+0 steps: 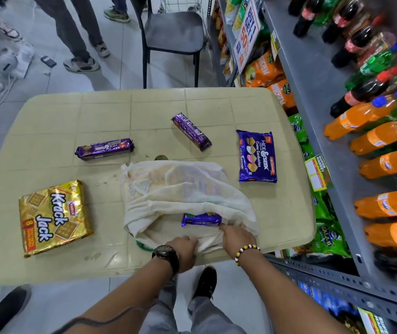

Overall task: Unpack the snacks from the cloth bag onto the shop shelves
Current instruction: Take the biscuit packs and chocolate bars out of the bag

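The cloth bag (187,189) lies at the near middle of the bench (55,116), mouth turned toward the person, and the left hand (185,249) curls its fingers round the near hem, likely to keep the opening pinned and wide. The right hand (236,237) reaches in at the right end of a purple packet (202,219) lying long axis left to right; whether its fingers pinch anything I cannot tell

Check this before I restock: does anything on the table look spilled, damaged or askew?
Small pale spots and smears mark the table left of the cloth bag. The two purple biscuit rolls lie at different angles. No packet looks torn.
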Demonstrator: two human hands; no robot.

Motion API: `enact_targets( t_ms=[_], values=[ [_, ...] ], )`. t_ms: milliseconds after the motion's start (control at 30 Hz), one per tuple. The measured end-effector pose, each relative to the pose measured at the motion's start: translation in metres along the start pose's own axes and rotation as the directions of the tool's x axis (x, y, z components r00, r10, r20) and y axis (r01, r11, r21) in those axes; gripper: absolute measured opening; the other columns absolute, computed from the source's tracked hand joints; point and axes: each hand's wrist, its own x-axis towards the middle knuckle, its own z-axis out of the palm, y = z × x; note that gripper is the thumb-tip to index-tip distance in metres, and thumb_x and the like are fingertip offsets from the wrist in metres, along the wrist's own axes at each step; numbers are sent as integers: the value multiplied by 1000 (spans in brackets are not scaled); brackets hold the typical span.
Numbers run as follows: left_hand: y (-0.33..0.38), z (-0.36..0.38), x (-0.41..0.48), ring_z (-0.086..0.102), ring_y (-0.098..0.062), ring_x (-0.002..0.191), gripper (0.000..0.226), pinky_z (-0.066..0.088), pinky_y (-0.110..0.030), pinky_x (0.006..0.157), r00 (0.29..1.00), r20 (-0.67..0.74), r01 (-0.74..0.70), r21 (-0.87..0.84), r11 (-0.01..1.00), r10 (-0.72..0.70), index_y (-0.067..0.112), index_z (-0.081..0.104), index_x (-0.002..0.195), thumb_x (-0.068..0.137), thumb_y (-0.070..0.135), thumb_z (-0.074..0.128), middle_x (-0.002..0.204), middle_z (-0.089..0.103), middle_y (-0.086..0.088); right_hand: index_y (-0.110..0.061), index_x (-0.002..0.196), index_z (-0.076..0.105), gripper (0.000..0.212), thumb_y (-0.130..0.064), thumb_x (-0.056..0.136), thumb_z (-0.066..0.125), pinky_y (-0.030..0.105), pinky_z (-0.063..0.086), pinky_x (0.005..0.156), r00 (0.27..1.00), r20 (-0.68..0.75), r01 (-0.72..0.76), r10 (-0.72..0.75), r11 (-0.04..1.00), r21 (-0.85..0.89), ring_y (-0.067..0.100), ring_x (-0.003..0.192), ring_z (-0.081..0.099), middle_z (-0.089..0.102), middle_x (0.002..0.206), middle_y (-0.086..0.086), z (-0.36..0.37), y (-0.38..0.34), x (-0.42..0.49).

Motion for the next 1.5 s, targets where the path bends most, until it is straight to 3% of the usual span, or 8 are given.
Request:
enact_targets(
  t_ms=[267,500,700,933,1133,1233,1367,1500],
  values=[
    [-9,-25,8,58,-32,106,27,45,-37,87,888,-380,41,-496,868,-259,12,58,116,92,22,51,118,63,-13,-9,63,59,15,-10,78,57,28,41,66,959,25,-239,283,755,611,30,78,60,64,77,14,-38,-23,31],
    [-10,-42,24,63,-30,103,27,51,-37,89,803,-346,91,-733,675,-485,12,65,113,91,25,57,113,69,-9,-5,102,72,20,-13,84,71,27,46,80,957,-43,-121,287,529,840,19,93,64,71,96,4,-38,-21,37],
    [1,-35,30,68,-24,96,23,53,-36,90,743,-217,59,-921,385,-634,14,70,96,80,30,76,98,74,-4,-10,96,69,28,-34,82,74,25,39,70,936,-104,-126,337,595,794,17,79,57,62,84,-1,-16,-36,41],
    [-4,-29,27,68,-21,92,40,54,-34,89,829,-140,92,-920,380,-542,18,69,103,72,41,79,98,73,1,-13,71,65,23,-32,75,78,34,52,66,948,-68,-122,312,551,826,20,71,64,67,68,-3,-17,-29,13],
    [-2,-18,-25,72,-27,69,32,62,-40,64,942,-51,-9,-992,126,-333,-6,67,110,81,2,77,96,74,-23,-21,72,71,17,-27,69,87,39,58,79,964,14,-127,265,411,903,13,77,69,75,78,-3,-11,-22,-46],
    [4,-9,-58,73,-35,73,34,58,-53,72,940,-52,5,-986,165,-336,1,68,102,74,10,85,84,77,-18,-17,80,77,18,-27,67,86,47,59,78,977,4,-88,211,390,917,19,79,73,77,77,0,-3,-22,-76],
    [16,4,-89,73,-20,64,29,56,-29,55,934,-99,-41,-984,171,-343,4,67,101,76,3,82,76,77,-9,-19,84,77,19,-26,68,85,41,60,77,985,-29,-37,168,375,926,12,78,72,77,78,-6,4,-18,-110],
    [29,17,-110,73,-23,73,37,59,-35,65,917,-172,-100,-973,208,-360,5,69,104,71,6,87,89,76,-19,-25,86,78,18,-20,71,85,35,60,74,980,-108,41,165,365,930,8,78,71,76,80,-12,4,-10,-136]
  ],
)
